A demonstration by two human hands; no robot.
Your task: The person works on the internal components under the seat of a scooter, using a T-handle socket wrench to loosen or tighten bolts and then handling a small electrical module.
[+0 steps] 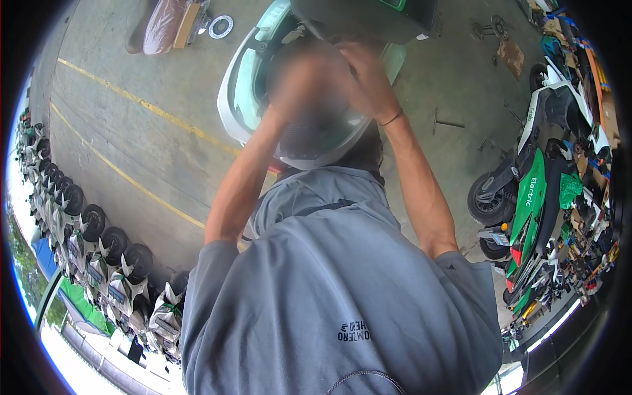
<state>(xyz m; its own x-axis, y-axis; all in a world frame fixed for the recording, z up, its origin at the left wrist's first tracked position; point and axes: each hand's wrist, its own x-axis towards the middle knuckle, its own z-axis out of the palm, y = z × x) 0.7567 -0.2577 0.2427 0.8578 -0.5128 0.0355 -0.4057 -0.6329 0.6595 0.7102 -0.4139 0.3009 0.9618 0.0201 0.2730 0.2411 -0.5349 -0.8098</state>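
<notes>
Both my arms reach forward over a white and pale green scooter body that stands in front of me. My left hand is over its dark middle opening, with the fingers lost in a blurred patch. Close beside it, my right hand has bent, closed fingers, with a thin dark band at the wrist. What those fingers hold, if anything, is hidden. A large dark box with a green mark stands just beyond my hands.
To the right, a green and white scooter stands near cluttered shelves. A T-shaped tool and metal parts lie on the floor. Several scooters line the left. A wrapped brown seat and a ring-shaped disc lie at the far left.
</notes>
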